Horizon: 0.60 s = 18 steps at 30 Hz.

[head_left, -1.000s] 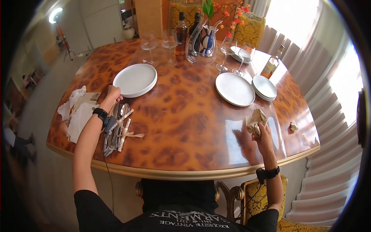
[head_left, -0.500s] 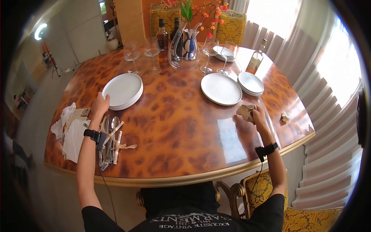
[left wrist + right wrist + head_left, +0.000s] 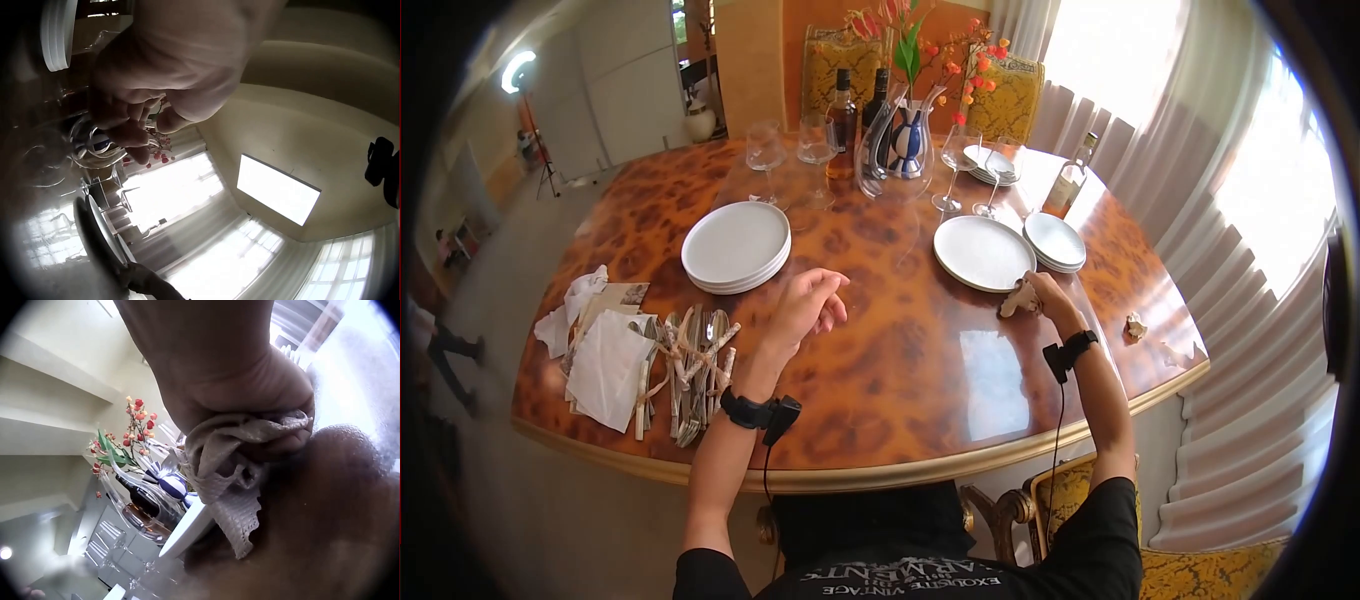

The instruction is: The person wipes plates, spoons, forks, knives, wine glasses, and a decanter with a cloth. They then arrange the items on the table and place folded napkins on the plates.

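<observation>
My left hand (image 3: 808, 305) is raised over the middle of the table, its fingers loosely bent and nothing in them. Left of it sits a stack of large white plates (image 3: 736, 245), apart from the hand. On the right side, my right hand (image 3: 1052, 300) grips a crumpled beige paper towel (image 3: 1019, 299) close to the near rim of other large white plates (image 3: 984, 252). In the right wrist view the paper towel (image 3: 234, 481) bunches out of the curled fingers, with one ragged-edged corner hanging toward the glossy tabletop.
Cutlery tied with ribbon (image 3: 690, 370) and paper napkins (image 3: 607, 368) lie at the left. Small plates (image 3: 1055, 240), a bottle (image 3: 1071, 176) and a crumpled scrap (image 3: 1135, 327) are at the right. Stemmed glasses (image 3: 816, 146) and a glass decanter (image 3: 870, 170) stand farther back.
My left hand has left the rim of the left plate stack and moved right, toward the table's middle. The right hand has brought the paper towel up to the right plates.
</observation>
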Tool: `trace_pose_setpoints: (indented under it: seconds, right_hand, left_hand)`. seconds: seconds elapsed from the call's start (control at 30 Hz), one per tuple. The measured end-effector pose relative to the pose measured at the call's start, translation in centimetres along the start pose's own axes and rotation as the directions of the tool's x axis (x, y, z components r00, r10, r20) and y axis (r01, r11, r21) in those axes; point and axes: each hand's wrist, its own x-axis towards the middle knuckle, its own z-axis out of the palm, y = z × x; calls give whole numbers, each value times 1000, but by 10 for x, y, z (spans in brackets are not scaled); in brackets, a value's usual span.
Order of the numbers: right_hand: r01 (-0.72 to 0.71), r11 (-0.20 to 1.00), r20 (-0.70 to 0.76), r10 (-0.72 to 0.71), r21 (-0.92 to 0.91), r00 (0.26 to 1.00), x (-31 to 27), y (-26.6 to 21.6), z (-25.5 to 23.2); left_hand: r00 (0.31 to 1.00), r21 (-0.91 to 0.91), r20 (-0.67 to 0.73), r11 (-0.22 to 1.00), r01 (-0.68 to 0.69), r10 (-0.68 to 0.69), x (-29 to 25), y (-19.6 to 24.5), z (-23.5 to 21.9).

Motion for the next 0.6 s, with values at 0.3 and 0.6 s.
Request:
trace_pose_setpoints:
  seconds: [0.3,0.6]
  right_hand:
    - [74,986,75,-87,152,993,-61,-32,92]
    - [164,979,300,-121,-121,946,-89,-98,156]
  left_hand:
    - [980,-111,-26,975,191,-195,-3,-13,4]
    - [914,-174,-405,982,-75,-2,-6,-38,-4]
